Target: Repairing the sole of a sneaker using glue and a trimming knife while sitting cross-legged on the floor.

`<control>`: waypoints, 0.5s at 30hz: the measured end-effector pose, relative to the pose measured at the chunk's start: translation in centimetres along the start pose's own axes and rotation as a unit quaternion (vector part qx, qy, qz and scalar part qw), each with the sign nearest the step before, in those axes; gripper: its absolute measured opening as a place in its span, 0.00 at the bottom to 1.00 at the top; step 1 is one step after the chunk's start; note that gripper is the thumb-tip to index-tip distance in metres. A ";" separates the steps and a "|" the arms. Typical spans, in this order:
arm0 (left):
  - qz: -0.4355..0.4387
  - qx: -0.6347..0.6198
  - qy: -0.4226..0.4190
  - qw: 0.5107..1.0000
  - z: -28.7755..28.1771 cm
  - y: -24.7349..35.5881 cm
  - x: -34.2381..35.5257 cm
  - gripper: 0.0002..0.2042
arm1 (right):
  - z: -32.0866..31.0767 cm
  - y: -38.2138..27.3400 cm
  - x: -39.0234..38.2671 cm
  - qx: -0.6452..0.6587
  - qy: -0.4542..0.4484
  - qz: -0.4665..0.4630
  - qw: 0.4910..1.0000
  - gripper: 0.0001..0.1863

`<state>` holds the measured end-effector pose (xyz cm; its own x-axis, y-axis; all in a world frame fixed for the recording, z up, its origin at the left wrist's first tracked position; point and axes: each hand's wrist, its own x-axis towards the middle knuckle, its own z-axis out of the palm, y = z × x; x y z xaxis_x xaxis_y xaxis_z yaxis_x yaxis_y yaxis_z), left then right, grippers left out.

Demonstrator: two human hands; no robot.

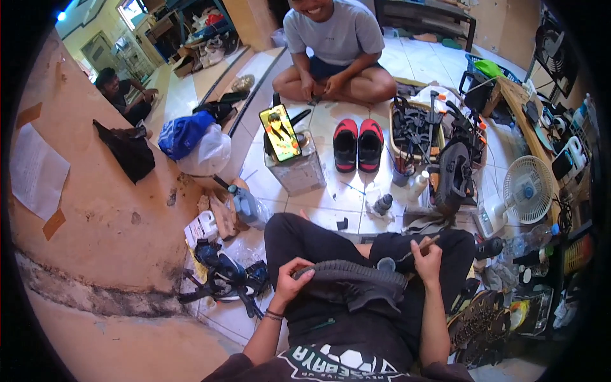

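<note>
A dark shoe (356, 286) lies on its side across my lap, its ribbed sole edge turned up. My left hand (294, 280) is closed on the shoe's left end, thumb over the sole edge. In my right hand (425, 260) is a thin wooden-handled tool (431, 241), held just beyond the shoe's right end; its working tip is too small to make out. Between that hand and the sole stands a small translucent cup (386, 266). My crossed legs in black trousers (293, 239) are under the shoe.
Ahead are red-and-black shoes (358, 145) and a phone (280, 134) propped on a metal box (296, 169). A person (334, 57) sits cross-legged beyond. Right: a tool basket (417, 127), white fan (527, 191), bottles. Left: a jug (249, 205), dark sandals (229, 270), wall.
</note>
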<state>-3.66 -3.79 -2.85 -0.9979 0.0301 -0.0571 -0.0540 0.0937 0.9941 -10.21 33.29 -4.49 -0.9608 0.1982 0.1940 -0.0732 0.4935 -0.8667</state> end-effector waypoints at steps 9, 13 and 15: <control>-0.026 0.012 -0.042 0.999 0.0 1.7 -1.3 0.16 | -1.0 0.9 -1.5 0.284 0.008 0.151 0.947 0.14; -0.034 0.050 -0.075 0.995 -0.3 1.8 0.0 0.13 | -0.3 1.3 -1.0 0.289 0.023 0.138 0.947 0.12; 0.021 0.109 -0.111 0.988 -0.3 3.4 2.1 0.11 | -0.3 2.3 -0.1 0.284 0.007 0.148 0.947 0.10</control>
<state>-5.93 -3.71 0.46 -0.9657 0.2527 -0.0594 0.0196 0.2993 0.9539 -10.20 34.69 -6.37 -0.9584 0.2694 -0.0946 0.0639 -0.1204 -0.9907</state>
